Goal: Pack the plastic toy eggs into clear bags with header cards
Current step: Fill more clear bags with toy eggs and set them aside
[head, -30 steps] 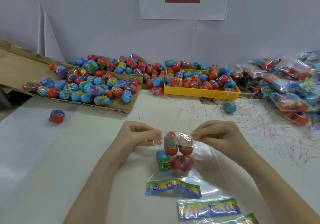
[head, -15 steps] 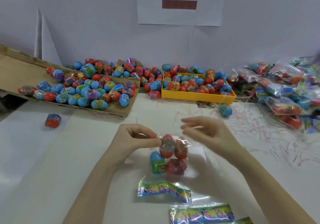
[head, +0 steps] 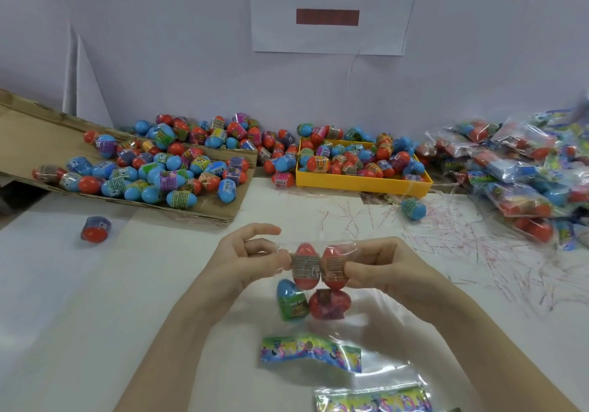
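head view, surface: white table (head: 63, 300) strewn with thin red strips (head: 462, 246); cardboard sheet (head: 28, 131) and yellow tray (head: 363, 185) heaped with toy eggs; filled bags (head: 526, 172) piled right.
room: pale wall, paper sign (head: 328, 10).
left hand (head: 245, 262): pinches the clear bag (head: 314, 271) top, index finger raised.
right hand (head: 382, 271): fingers curled, pinching the bag's other side.
bag: between the hands, four eggs inside, header card (head: 310, 351) low.

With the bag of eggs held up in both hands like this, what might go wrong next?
1. The clear bag is pinched only at its top by the left hand and right hand; four eggs weigh it down, so the film might slip from the grip.
2. If the mouth is still unsealed, which I cannot tell, an egg may roll out across the table.
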A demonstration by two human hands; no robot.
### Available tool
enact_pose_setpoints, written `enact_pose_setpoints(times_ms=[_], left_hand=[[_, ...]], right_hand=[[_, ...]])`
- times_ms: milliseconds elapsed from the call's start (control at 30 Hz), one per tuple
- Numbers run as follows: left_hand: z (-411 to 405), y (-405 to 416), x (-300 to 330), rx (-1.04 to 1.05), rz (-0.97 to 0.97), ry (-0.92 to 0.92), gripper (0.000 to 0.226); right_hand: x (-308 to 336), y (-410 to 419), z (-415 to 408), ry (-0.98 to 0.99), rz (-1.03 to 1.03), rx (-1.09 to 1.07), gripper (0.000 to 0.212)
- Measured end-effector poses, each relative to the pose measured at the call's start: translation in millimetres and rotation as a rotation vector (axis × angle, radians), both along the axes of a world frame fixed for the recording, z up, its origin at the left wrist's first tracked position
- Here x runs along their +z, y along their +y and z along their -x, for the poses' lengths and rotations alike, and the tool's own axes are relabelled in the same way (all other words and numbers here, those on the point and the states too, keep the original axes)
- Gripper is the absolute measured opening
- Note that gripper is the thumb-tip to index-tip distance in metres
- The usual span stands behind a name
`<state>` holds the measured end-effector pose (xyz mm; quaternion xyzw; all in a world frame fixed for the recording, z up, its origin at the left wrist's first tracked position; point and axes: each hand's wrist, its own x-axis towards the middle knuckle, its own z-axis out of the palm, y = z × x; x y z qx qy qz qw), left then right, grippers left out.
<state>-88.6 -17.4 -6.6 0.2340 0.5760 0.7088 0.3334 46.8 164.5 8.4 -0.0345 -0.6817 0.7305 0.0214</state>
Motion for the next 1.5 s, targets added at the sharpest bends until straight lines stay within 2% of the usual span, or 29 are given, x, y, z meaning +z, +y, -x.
enact_pose_setpoints(times_ms=[100, 167, 300, 467, 533, 633, 667, 733, 800, 833, 900, 933, 1000, 1067, 1167, 1233, 1300, 1367, 1400, 1433, 1467, 1500], left_hand=[[-3.3, 0.9, 1.4, -0.058, 0.019, -0.047, 0.053], [-6.7, 1.8, 1.9, -0.127, 0.074, -0.008, 0.063], [-6.8, 1.2, 0.7, -0.18, 0.123, 0.071, 0.031], [-8.5, 3.1, -0.8, -0.22, 0.132, 0.001, 0.036], [-10.5, 6.4, -0.1, -0.135, 0.089, -0.048, 0.039], [-13.9, 10.3, 1.3, 0.044, 0.026, -0.009, 0.044], [-15.8, 11.9, 1.8, 0.095, 0.023, 0.032, 0.041], [-20.0, 15.6, 2.8, 0.168, 0.026, 0.092, 0.031], [-25.5, 20.2, 4.1, 0.179, 0.021, 0.101, 0.022], [-29.2, 22.8, 4.3, 0.148, 0.027, 0.098, 0.023], [-40.7, 30.6, 3.5, 0.008, 0.063, 0.093, 0.036], [-48.0, 36.2, 3.3, -0.074, 0.08, 0.096, 0.043], [-61.8, 48.8, 4.5, -0.2, 0.076, 0.112, 0.06], [-68.7, 59.5, 7.9, -0.27, 0.047, 0.109, 0.069], [-66.1, 66.8, 12.0, -0.292, 0.015, 0.117, 0.056], [-63.5, 66.9, 12.7, -0.245, -0.034, 0.109, 0.039], [-58.6, 62.7, 11.9, -0.19, -0.035, 0.106, 0.023], [-45.8, 51.3, 10.2, -0.075, 0.028, 0.188, 0.02], [-34.7, 43.1, 7.5, 0.05, 0.096, 0.261, 0.022], [-21.4, 34.3, 4.4, 0.217, 0.218, 0.36, 0.021], [-8.8, 25.3, 3.3, 0.332, 0.417, 0.511, 0.022], [1.5, 17.0, 1.8, 0.354, 0.69, 0.689, 0.031]], right_hand=[[1.5, -1.8, 0.9, -0.01, 0.089, -0.01, 0.019], [0.8, -1.0, 1.1, -0.022, 0.109, -0.034, 0.016], [1.1, -0.1, 1.5, -0.078, 0.12, -0.025, 0.015], [3.8, 7.4, -2.1, -0.198, 0.168, -0.017, 0.014], [15.0, 19.2, -3.3, -0.183, 0.155, -0.143, 0.021], [43.9, 52.0, -7.4, 0.064, 0.252, -0.55, 0.035], [53.5, 60.9, -8.2, 0.112, 0.152, -0.672, 0.041], [60.8, 68.3, -6.9, 0.082, -0.22, -0.797, 0.055], [55.2, 60.7, -3.8, 0.027, -0.293, -0.78, 0.078], [50.6, 52.3, -3.1, 0.023, -0.273, -0.724, 0.083], [45.4, 31.5, -1.2, 0.085, -0.162, -0.522, 0.07], [43.6, 20.8, -0.2, 0.105, -0.061, -0.398, 0.062], [40.2, 4.7, 5.0, 0.116, 0.14, -0.215, 0.059], [37.1, -4.9, 12.9, 0.116, 0.351, -0.143, 0.059], [37.4, -11.6, 23.0, 0.15, 0.659, -0.129, 0.061], [43.0, -11.2, 25.4, 0.186, 0.747, -0.133, 0.058], [51.0, -5.4, 24.2, 0.24, 0.758, -0.159, 0.045], [58.4, 3.8, 17.6, 0.287, 0.674, -0.249, 0.026], [60.1, 7.2, 12.2, 0.298, 0.541, -0.316, 0.023], [57.6, 8.6, 5.9, 0.289, 0.324, -0.382, 0.02], [51.5, 7.6, -1.1, 0.256, 0.035, -0.43, 0.018], [43.0, 4.0, -8.1, 0.205, -0.272, -0.444, 0.018]])
